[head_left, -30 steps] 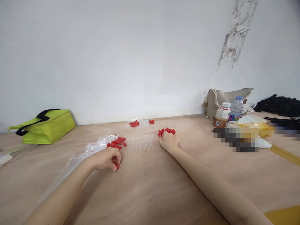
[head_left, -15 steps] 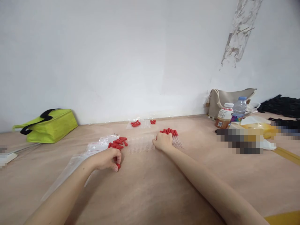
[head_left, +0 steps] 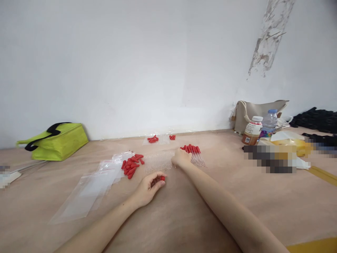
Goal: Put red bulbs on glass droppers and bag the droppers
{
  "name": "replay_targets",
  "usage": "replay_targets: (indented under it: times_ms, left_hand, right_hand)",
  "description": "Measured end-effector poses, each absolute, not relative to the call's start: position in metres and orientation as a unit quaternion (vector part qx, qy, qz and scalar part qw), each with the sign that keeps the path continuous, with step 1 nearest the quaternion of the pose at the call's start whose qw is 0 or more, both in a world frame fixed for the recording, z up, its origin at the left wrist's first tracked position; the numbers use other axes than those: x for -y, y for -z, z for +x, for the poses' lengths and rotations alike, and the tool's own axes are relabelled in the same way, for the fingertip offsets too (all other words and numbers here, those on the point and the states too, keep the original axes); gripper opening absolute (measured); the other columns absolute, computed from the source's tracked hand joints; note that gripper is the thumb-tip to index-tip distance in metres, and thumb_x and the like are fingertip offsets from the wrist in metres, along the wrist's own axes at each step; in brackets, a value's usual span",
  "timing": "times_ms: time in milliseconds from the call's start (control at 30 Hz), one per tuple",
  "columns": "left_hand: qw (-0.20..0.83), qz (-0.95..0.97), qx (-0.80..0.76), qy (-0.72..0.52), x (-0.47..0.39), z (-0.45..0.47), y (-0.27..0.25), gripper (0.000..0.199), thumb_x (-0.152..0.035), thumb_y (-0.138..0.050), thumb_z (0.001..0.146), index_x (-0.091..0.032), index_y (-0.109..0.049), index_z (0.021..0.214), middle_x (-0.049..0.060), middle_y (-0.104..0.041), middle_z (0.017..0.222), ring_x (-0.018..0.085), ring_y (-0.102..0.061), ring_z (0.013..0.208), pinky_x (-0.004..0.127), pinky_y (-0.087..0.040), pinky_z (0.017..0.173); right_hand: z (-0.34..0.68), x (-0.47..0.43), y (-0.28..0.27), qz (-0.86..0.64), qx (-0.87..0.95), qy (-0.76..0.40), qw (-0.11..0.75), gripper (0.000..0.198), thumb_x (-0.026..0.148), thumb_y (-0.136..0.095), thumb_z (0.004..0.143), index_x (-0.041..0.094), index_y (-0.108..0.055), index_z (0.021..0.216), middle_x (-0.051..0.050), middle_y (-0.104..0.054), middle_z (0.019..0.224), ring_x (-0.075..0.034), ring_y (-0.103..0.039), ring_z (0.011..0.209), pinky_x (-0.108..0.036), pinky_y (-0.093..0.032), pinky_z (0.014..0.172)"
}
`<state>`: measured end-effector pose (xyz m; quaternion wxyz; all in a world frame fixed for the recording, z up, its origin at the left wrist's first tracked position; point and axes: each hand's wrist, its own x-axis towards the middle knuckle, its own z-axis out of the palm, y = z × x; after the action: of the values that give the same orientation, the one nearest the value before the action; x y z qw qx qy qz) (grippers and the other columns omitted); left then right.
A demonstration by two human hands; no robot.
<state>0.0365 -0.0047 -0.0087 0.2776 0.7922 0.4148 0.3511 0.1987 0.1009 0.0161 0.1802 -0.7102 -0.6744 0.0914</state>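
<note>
My left hand point(head_left: 150, 188) pinches a red rubber dropper bulb point(head_left: 162, 178) between thumb and fingers, in front of a row of clear glass dropper tubes point(head_left: 157, 162). At the right end of that row is my right hand point(head_left: 182, 157), its fingers curled closed and partly hidden; what they hold, if anything, I cannot make out. Beyond and beside it lie several tubes with red bulbs on their ends point(head_left: 193, 149). A pile of loose red bulbs point(head_left: 130, 166) rests to the left of the bare tubes.
Clear zip bags point(head_left: 92, 189) lie flat at the left. Smaller groups of red bulbs point(head_left: 152, 139) sit near the wall on clear plastic. A lime-green bag point(head_left: 60, 140) stands at the far left; bottles point(head_left: 252, 130) and a beige bag point(head_left: 259, 109) stand at the right.
My left hand has moved right, from beside the bulb pile to in front of the tubes, carrying a red bulb. My right hand has shifted only slightly at the row's end.
</note>
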Motion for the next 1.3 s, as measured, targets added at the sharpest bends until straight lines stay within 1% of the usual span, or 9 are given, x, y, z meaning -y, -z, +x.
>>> replay_targets:
  times_ms: [133,233,400,567,700,800,933,1133,1300]
  left_hand:
    - [0.322,0.777,-0.393,-0.371,0.005,0.036,0.013,0.011,-0.025,-0.049,0.082,-0.017,-0.049,0.089,0.004,-0.058,0.085,0.015,-0.055,0.078,0.026,-0.043,0.07]
    - [0.31,0.786,-0.407,-0.348,0.007,0.037,0.012,0.008,-0.021,-0.053,0.077,-0.016,-0.049,0.082,0.005,-0.059,0.086,0.014,-0.055,0.073,0.024,-0.043,0.064]
    - [0.233,0.816,-0.431,-0.306,0.008,0.04,0.009,0.01,-0.024,-0.057,0.073,-0.017,-0.05,0.074,0.001,-0.059,0.077,0.011,-0.05,0.062,0.021,-0.037,0.056]
    - [0.203,0.806,-0.472,-0.294,0.006,0.043,0.01,0.024,-0.036,-0.065,0.067,-0.016,-0.052,0.066,-0.002,-0.055,0.064,0.01,-0.045,0.056,0.02,-0.034,0.051]
    - [0.195,0.789,-0.494,-0.308,0.008,0.046,0.011,0.025,-0.035,-0.065,0.067,-0.016,-0.048,0.064,-0.004,-0.049,0.059,0.01,-0.044,0.054,0.02,-0.034,0.049]
    - [0.221,0.785,-0.482,-0.321,0.013,0.05,0.01,0.013,-0.028,-0.057,0.075,-0.018,-0.05,0.081,-0.003,-0.054,0.069,0.011,-0.049,0.058,0.021,-0.039,0.054]
    - [0.208,0.798,-0.457,-0.333,0.018,0.054,0.008,0.026,-0.021,-0.047,0.082,-0.022,-0.046,0.108,0.001,-0.055,0.086,0.014,-0.053,0.075,0.028,-0.043,0.072]
    - [0.163,0.827,-0.427,-0.326,0.019,0.058,0.006,0.017,-0.02,-0.044,0.085,-0.02,-0.06,0.088,0.003,-0.048,0.09,0.016,-0.051,0.085,0.029,-0.041,0.079]
    - [0.176,0.828,-0.418,-0.329,0.019,0.06,0.003,0.015,-0.019,-0.045,0.085,-0.019,-0.06,0.088,0.004,-0.049,0.094,0.017,-0.049,0.09,0.029,-0.039,0.082]
  right_hand:
    - [0.222,-0.086,-0.022,-0.667,0.71,-0.085,0.211,0.017,0.019,-0.046,0.074,0.017,-0.062,0.078,-0.009,-0.065,0.083,-0.02,-0.059,0.077,-0.028,-0.034,0.064]
    - [0.246,-0.065,-0.015,-0.606,0.754,-0.051,0.248,0.022,0.019,-0.04,0.08,0.018,-0.062,0.08,-0.007,-0.063,0.087,-0.017,-0.055,0.082,-0.026,-0.033,0.068]
    - [0.275,-0.025,0.009,-0.422,0.853,0.057,0.303,0.022,0.019,-0.039,0.085,0.017,-0.06,0.089,-0.007,-0.06,0.084,-0.017,-0.051,0.082,-0.03,-0.029,0.074]
    - [0.276,-0.004,0.017,-0.349,0.884,0.045,0.308,0.019,0.02,-0.039,0.085,0.017,-0.058,0.085,-0.005,-0.059,0.079,-0.014,-0.051,0.074,-0.031,-0.026,0.075]
    - [0.274,-0.001,0.017,-0.355,0.877,0.025,0.323,0.017,0.019,-0.041,0.084,0.017,-0.057,0.083,-0.004,-0.059,0.078,-0.013,-0.051,0.073,-0.031,-0.025,0.075]
    - [0.275,-0.001,0.018,-0.364,0.872,0.018,0.327,0.017,0.019,-0.041,0.084,0.018,-0.057,0.083,-0.004,-0.06,0.079,-0.014,-0.052,0.073,-0.031,-0.025,0.075]
    - [0.275,0.001,0.019,-0.361,0.87,0.011,0.336,0.018,0.02,-0.04,0.085,0.017,-0.058,0.084,-0.006,-0.06,0.08,-0.014,-0.052,0.074,-0.032,-0.026,0.075]
    - [0.274,0.004,0.017,-0.349,0.871,0.006,0.346,0.019,0.021,-0.039,0.086,0.017,-0.057,0.085,-0.005,-0.06,0.08,-0.013,-0.051,0.073,-0.031,-0.026,0.076]
    - [0.273,0.003,0.018,-0.342,0.872,0.009,0.351,0.019,0.021,-0.039,0.086,0.017,-0.058,0.086,-0.005,-0.06,0.081,-0.013,-0.051,0.074,-0.031,-0.026,0.077]
